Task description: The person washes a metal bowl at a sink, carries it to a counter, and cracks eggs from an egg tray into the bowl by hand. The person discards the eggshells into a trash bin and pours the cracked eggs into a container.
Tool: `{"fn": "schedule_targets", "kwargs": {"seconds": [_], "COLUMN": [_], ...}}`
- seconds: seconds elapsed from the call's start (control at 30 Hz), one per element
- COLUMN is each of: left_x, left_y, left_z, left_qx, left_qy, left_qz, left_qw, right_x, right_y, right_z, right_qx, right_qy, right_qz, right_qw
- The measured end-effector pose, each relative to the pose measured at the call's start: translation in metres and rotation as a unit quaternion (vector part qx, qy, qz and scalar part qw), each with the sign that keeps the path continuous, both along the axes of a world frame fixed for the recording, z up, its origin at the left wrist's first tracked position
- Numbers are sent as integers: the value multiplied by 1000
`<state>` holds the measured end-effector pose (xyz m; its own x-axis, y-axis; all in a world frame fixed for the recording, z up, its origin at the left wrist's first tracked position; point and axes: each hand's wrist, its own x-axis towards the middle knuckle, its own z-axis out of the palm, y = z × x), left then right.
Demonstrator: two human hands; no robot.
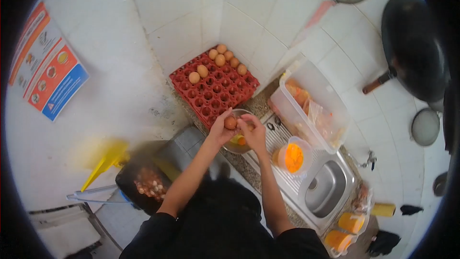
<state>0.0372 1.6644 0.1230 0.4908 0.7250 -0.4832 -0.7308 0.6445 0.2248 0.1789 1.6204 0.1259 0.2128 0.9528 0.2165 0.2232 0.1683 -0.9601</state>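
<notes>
My left hand (219,130) is closed around a brown egg (230,123), held above a metal bowl (234,150). Close beside it, my right hand (258,135) has its fingers curled over the bowl, around what looks like another brown egg (250,127), mostly hidden by the fingers. Orange yolk (241,140) and clear yellow liquid show inside the bowl. Just beyond the hands lies a stack of red egg trays (191,93), with several brown eggs (202,71) in the far and left cups of the top one.
Right of the bowl are a tub of orange contents (293,157), a clear plastic bin (330,91) with bags, and a steel sink (330,187). A black waste bin (127,178) holding eggshells stands at lower left. A wok (414,48) hangs on the right wall.
</notes>
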Motion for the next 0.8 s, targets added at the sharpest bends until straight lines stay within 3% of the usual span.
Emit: {"fn": "schedule_targets", "kwargs": {"seconds": [0.1, 0.17, 0.2, 0.23, 0.3, 0.37, 0.43, 0.5, 0.6, 0.63, 0.7, 0.77, 0.8], "left_x": [-41, -91, -122, -162, -255, -330, -368, -376, -374, -372, -363, -336, -300], "left_y": [0, -14, -21, -32, -64, -115, -173, -215, -234, -226, -204, -183, -159], "left_z": [23, 49, 33, 9, -62, -106, -139, -153, -192, -215, -263, -273, -244], "left_qx": [-10, 15, 7, 26, 15, 21, -99, -172, -135, -172, -246, -80, -21], "left_qy": [-85, -69, -20, -77, 72, 190, 239, 248, 275, 380, 569, 830, 720], "left_qz": [44, 142, 218, 278, 412, 447, 437, 433, 511, 502, 460, 212, 289], "left_qw": [995, 987, 976, 957, 908, 874, 862, 849, 803, 758, 636, 510, 631], "right_x": [9, -1, -6, -6, -24, -37, -55, -61, -68, -69, -66, -68, -67], "right_y": [26, 58, 78, 104, 146, 197, 230, 254, 298, 302, 293, 278, 257], "right_z": [12, 19, 23, 5, 21, 16, 42, 31, 13, 8, 17, 46, 59], "right_qx": [-178, -160, -148, -66, 19, 132, 33, 31, -18, -45, -62, -39, -11], "right_qy": [201, 96, 45, -52, -207, -308, -365, -444, -553, -588, -576, -519, -464], "right_qz": [-21, -23, -27, -18, -39, -77, -61, -58, -26, -6, 27, 12, -21], "right_qw": [963, 982, 988, 996, 977, 939, 928, 893, 833, 808, 815, 854, 886]}}
